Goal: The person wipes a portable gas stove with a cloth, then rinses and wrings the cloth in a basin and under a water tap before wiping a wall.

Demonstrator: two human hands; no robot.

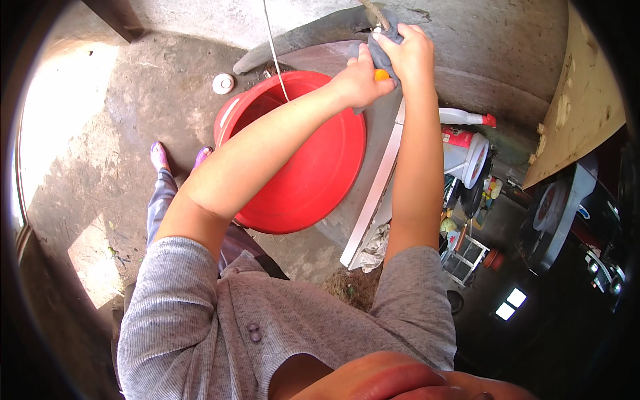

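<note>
My left hand [362, 82] and my right hand [412, 55] meet at the top, close to the wall. Between them is a bunched dark grey cloth [382, 55], gripped from both sides. A small orange piece [381, 75] pokes out beside my left thumb; what it belongs to is hidden. A brown rope-like length [377, 14] runs down to the cloth at my right fingertips, and I cannot tell whether it is tied there. Below my left forearm stands a large red plastic tub [305, 185]. A thin white cord [274, 50] hangs into it.
A white round lid-like object [223, 83] lies on the concrete floor [190, 110]. On the right are a white bottle with a red cap [465, 117], a white bucket [465, 155] and a pale board [372, 195]. A wooden panel [575, 110] leans at the far right.
</note>
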